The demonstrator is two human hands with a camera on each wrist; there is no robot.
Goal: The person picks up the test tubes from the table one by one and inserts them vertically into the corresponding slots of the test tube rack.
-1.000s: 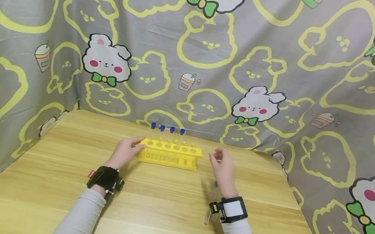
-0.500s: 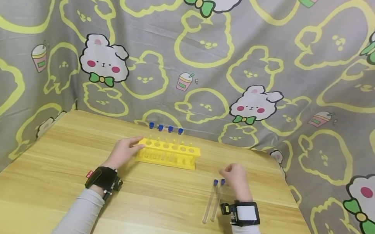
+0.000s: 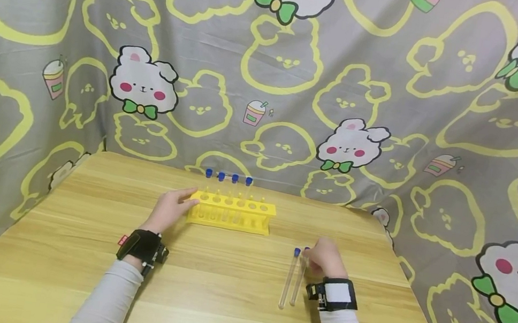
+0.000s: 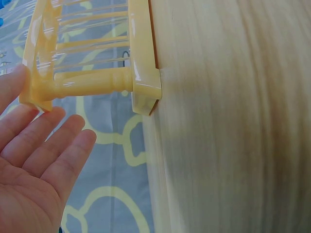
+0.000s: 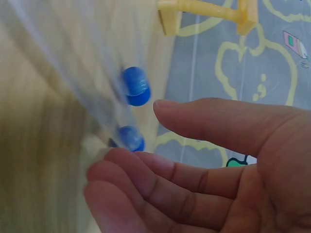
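A yellow test tube rack stands at mid-table, bearing several clear tubes with blue caps at its left and middle holes. My left hand holds the rack's left end, thumb and index finger at its upper plate; in the left wrist view the other fingers of that left hand extend loosely. Two capped test tubes lie on the table at right, the left one beside the right one. My right hand is over the right tube's cap, fingertips right at it, thumb apart.
The wooden table reaches back to a grey curtain with yellow cartoon outlines, which also closes in both sides. Two holes at the rack's right end hold no tubes.
My right hand has moved from beside the rack toward me and rightward, then lowered to the caps of the lying tubes. My left hand has stayed on the rack.
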